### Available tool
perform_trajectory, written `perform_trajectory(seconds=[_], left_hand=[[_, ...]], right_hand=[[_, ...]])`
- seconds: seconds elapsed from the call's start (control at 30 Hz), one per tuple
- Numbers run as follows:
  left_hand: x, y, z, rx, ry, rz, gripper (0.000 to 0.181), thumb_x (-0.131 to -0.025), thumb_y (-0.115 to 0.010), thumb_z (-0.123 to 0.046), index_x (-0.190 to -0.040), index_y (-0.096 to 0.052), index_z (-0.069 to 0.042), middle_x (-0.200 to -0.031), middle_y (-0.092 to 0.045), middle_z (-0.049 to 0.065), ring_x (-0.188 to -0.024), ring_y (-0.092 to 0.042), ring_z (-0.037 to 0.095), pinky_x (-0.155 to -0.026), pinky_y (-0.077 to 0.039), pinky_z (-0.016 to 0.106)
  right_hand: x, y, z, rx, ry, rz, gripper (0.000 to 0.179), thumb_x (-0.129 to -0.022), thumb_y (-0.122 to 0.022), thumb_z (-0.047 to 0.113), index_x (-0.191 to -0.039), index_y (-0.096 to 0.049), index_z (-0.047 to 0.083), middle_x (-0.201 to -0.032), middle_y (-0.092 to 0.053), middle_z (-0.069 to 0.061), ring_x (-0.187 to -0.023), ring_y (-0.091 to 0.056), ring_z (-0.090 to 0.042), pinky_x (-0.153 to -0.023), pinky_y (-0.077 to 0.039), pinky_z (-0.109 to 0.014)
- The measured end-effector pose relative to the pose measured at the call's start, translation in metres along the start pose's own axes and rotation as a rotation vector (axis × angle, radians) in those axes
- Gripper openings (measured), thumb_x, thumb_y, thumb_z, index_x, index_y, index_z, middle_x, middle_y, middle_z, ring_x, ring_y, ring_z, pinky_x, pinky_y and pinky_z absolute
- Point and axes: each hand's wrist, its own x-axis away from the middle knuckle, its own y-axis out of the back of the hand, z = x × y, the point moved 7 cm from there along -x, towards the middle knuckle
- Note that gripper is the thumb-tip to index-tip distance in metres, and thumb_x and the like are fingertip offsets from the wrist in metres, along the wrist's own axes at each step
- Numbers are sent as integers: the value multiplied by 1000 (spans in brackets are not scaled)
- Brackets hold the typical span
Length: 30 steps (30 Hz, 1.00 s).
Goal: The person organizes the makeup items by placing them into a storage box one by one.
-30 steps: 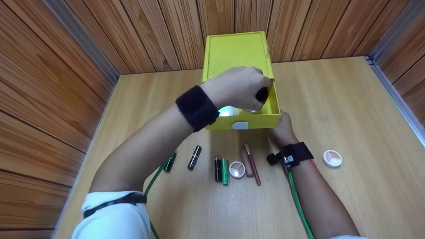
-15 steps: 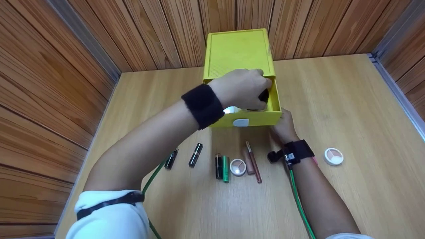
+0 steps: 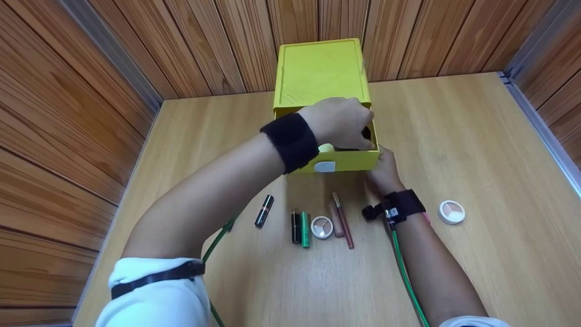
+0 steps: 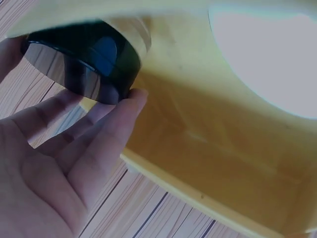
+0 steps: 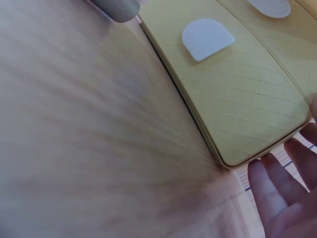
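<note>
My left hand point(image 3: 340, 120) reaches into the pulled-out drawer point(image 3: 349, 161) of a yellow box. Its fingers grip a glossy, dark round jar-like item point(image 4: 81, 59) with a paler part at the far end, tilted above the drawer's floor. In the head view the hand covers most of this item. Beside the box's front right corner is my right hand point(image 3: 385, 172). The right wrist view shows its fingers point(image 5: 267, 188) fairly straight, with the tips against the edge of the yellow box front point(image 5: 237, 99).
On the table before the box lie a black tube point(image 3: 264, 211), another black tube point(image 3: 296, 227), a green tube point(image 3: 305, 230), a round palette point(image 3: 322, 227) and a slim reddish tube point(image 3: 344, 222). A second palette point(image 3: 451, 212) lies right. Wood-panelled walls stand behind and left.
My left hand has shifted slightly right and lower into the drawer, and less of the dark item shows beneath it. The right hand keeps its place by the box.
</note>
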Motion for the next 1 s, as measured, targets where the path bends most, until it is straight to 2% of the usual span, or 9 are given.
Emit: perform_trajectory(seconds=[0.13, 0.23, 0.33, 0.5, 0.6, 0.77, 0.9, 1.0], left_hand=[[-4, -6, 1, 39, 36, 72, 43, -96, -49, -57, -87, -48, -15, -68, -35, -6, -55, -35, 10, -52, -27, 25], [-6, -11, 1, 68, 31, 87, 44, -96, -49, -56, -80, -44, -15, -66, -34, -5, -54, -34, 11, -51, -26, 24], [-7, -13, 1, 93, 21, 85, 41, -96, -50, -54, -85, -47, -15, -68, -35, -5, -55, -36, 11, -52, -26, 24], [-6, -14, 2, 110, 18, 107, 42, -97, -48, -55, -107, -50, -14, -72, -39, -5, -57, -38, 10, -53, -28, 24], [-5, -14, 2, 115, -7, 102, 38, -99, -47, -50, -108, -51, -14, -74, -44, -5, -60, -42, 10, -54, -31, 23], [-2, -16, 4, 128, -48, 56, 23, -102, -48, -36, -108, -53, -14, -82, -47, -3, -72, -48, 13, -60, -35, 24], [0, -18, 4, 130, -51, 53, 24, -103, -48, -35, -112, -54, -13, -84, -47, -2, -75, -49, 13, -61, -33, 24], [1, -19, 4, 128, -56, 57, 25, -104, -46, -34, -114, -54, -13, -86, -48, -1, -77, -49, 14, -62, -34, 24]], right_hand=[[-1, 1, -1, -19, 10, -8, 10, -94, -66, 11, -85, -69, 6, -76, -62, 1, -70, -53, -11, -63, -46, -24], [-1, 1, -4, -23, 2, -4, 13, -94, -65, 9, -83, -68, 2, -74, -62, 2, -68, -53, -11, -62, -45, -23], [-1, 0, -6, -32, -16, 3, 16, -93, -65, 8, -81, -67, -2, -71, -61, 2, -67, -53, -11, -60, -45, -23], [-1, 1, -4, -22, -12, -18, 16, -93, -66, 10, -79, -67, 1, -70, -59, 2, -66, -51, -11, -59, -44, -23], [-1, 2, -2, -17, -2, -33, 15, -92, -67, 10, -81, -68, 0, -71, -59, 1, -67, -52, -12, -60, -45, -24], [-2, 0, -1, -20, 6, -30, 16, -91, -69, 12, -82, -68, -2, -72, -60, 0, -68, -52, -12, -61, -45, -25], [-2, 0, -2, -7, -14, -24, 20, -92, -69, 16, -86, -69, -3, -74, -62, -1, -70, -53, -13, -63, -46, -25], [-2, 1, -3, -1, -24, -19, 16, -92, -67, 11, -92, -70, -5, -77, -63, 0, -72, -54, -13, -65, -47, -25]])
